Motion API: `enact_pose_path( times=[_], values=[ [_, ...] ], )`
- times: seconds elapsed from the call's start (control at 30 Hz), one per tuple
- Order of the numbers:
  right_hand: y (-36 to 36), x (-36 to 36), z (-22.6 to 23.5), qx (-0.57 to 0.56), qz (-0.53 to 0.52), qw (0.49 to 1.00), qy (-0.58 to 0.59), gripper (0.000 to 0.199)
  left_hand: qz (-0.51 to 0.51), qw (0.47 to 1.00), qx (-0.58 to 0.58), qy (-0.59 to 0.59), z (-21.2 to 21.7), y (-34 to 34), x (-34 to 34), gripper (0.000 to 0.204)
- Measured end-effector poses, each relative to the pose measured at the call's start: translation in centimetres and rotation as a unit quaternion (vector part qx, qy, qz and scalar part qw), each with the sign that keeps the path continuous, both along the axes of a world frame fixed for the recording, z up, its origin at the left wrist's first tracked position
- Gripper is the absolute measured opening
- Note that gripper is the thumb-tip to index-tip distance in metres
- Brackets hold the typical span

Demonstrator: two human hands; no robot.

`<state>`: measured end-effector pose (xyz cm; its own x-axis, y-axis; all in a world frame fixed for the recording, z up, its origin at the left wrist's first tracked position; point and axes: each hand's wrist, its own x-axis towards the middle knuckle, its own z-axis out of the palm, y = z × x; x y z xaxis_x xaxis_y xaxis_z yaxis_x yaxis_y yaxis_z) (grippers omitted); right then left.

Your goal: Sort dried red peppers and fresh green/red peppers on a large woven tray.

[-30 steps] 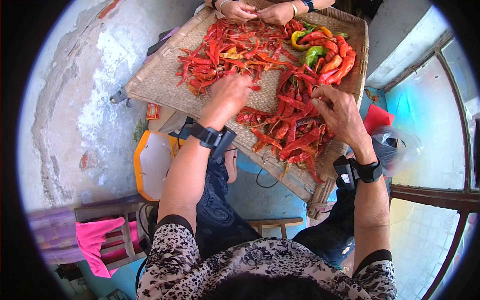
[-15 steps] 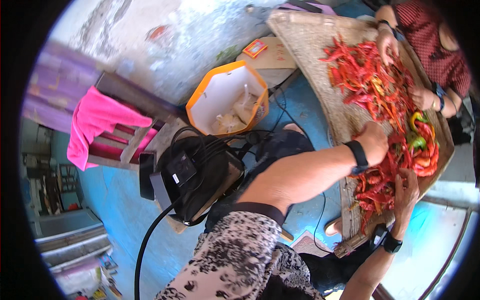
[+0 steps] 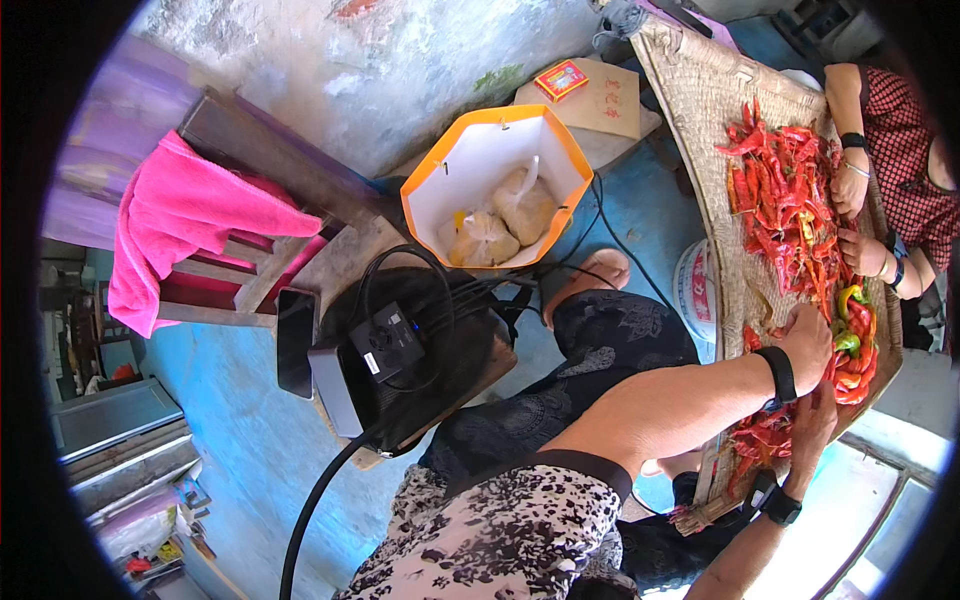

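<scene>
A woven tray [image 3: 690, 110] holds a long heap of red chili peppers [image 3: 790, 200]. My left hand [image 3: 806, 342], with a black wristband, is bent over the lower part of the heap, fingers curled down. What lies under its fingertips is hidden. Just below it my right hand [image 3: 814, 418], watch on the wrist, has its fingers drawn together among the peppers, partly behind my left hand. A bunch of larger red and green peppers [image 3: 854, 345] lies right of my left hand. Across the tray a person's two hands [image 3: 852, 185] touch the upper heap.
An orange-rimmed white box [image 3: 450, 150] with plastic bags [image 3: 522, 205] stands left of the tray. Nearby are a flat board [image 3: 605, 95] with a small red box [image 3: 560, 80], a white bucket [image 3: 695, 285], cables, a black device [image 3: 388, 342], and a wooden chair [image 3: 265, 160] under a pink towel [image 3: 175, 215].
The view has shifted, so the tray sits further right. My two hands have come closer together over the lower peppers. The other person's hands have also drawn nearer each other.
</scene>
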<state>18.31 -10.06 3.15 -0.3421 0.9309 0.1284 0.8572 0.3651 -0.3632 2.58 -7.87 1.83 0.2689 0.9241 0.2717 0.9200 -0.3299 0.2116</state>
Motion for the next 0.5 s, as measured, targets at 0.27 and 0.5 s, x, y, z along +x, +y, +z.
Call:
enact_pose_path(
  times=[0.27,0.5],
  values=[
    [2.6,4.3,0.6,-0.020,-0.011,0.976,0.215,0.035,-0.047,0.951,0.025,-0.306,1.7,0.9,0.9,0.012],
    [3.9,1.5,3.4,-0.107,-0.036,0.953,0.280,0.044,-0.038,0.908,0.030,-0.415,2.1,1.8,2.4,0.011]
  ],
)
